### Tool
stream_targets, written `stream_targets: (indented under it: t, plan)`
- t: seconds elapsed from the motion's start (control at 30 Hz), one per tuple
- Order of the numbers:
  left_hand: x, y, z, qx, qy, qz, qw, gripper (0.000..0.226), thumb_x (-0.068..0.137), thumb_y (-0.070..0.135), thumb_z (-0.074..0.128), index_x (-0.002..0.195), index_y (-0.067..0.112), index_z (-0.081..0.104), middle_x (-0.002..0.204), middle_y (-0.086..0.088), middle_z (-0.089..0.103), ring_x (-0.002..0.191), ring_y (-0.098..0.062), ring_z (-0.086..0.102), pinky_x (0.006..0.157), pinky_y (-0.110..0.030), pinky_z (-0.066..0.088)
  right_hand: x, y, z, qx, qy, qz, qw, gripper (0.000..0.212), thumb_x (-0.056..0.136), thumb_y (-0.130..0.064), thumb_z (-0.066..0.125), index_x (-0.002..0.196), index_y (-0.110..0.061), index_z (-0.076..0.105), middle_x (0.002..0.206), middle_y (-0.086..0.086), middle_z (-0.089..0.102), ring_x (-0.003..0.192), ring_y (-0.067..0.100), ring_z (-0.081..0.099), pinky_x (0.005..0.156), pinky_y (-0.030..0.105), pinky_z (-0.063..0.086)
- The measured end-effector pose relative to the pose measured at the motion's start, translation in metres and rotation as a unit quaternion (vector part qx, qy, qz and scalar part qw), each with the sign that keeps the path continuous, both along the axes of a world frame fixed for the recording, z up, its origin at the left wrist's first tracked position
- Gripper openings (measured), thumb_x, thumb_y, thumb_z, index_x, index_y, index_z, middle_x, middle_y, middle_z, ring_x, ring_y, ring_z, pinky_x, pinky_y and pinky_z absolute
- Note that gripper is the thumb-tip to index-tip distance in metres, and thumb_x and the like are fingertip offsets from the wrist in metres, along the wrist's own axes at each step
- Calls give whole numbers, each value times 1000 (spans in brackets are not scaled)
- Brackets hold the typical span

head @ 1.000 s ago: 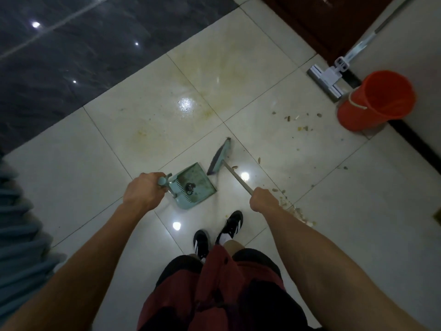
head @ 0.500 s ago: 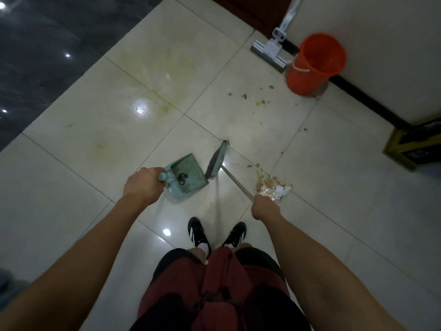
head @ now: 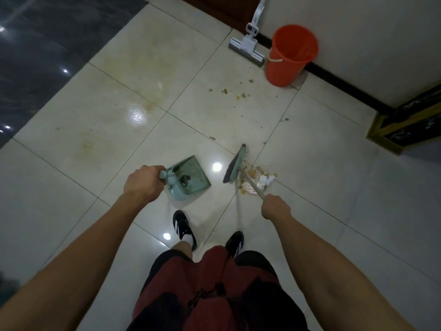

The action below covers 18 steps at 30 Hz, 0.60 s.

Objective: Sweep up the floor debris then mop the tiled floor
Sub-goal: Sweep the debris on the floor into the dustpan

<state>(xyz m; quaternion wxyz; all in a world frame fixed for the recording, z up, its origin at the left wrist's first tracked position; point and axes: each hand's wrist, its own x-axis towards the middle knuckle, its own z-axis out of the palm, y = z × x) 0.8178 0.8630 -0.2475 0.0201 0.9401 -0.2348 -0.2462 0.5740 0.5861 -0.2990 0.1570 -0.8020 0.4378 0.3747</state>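
My left hand (head: 143, 185) grips the handle of a pale green dustpan (head: 191, 177) that holds a dark clump and hangs low over the cream tiles. My right hand (head: 275, 209) is closed on the thin metal handle of a broom (head: 235, 164); its green head stands just left of a pile of debris (head: 256, 179), with scraps and white paper bits. More crumbs (head: 238, 94) lie scattered further ahead near the bucket. A sponge mop (head: 248, 47) leans against the wall at the top.
An orange bucket (head: 290, 54) stands by the white wall, right of the mop head. A dark cabinet with a gold frame (head: 405, 125) juts in at the right. Black polished flooring (head: 47, 44) lies to the left. My feet (head: 183, 229) stand just behind the dustpan.
The view has swung so the bucket and mop sit higher and more central. The broom head has moved right, up against the debris pile. The dustpan stays in my left hand.
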Motion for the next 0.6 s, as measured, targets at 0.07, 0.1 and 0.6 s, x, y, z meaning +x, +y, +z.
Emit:
stream_targets:
  t: [0.07, 0.1, 0.6]
  plan:
    - [-23, -5, 2, 0, -10, 11, 1000, 8, 92, 30, 64, 98, 32, 69, 87, -5, 68, 76, -28, 64, 68, -38, 56, -17, -9, 1, 1, -17, 2, 1000, 35, 94, -9, 45, 127, -9, 57, 118, 10, 62, 103, 25, 64, 72, 30, 46]
    - [-34, -5, 2, 0, -12, 18, 1000, 8, 92, 30, 65, 97, 31, 70, 87, -5, 69, 76, -28, 64, 67, -37, 56, -23, -11, 2, 7, -28, -1, 1000, 36, 94, -11, 45, 128, -9, 56, 120, 10, 62, 105, 26, 63, 73, 31, 46]
    - [-147, 109, 7, -7, -1, 156, 988, 10, 92, 24, 64, 94, 32, 69, 85, -2, 69, 71, -22, 61, 59, -29, 44, -51, 59, -1, 46, -77, 134, 987, 28, 96, -14, 45, 120, -10, 59, 119, 11, 62, 103, 27, 63, 82, 32, 50]
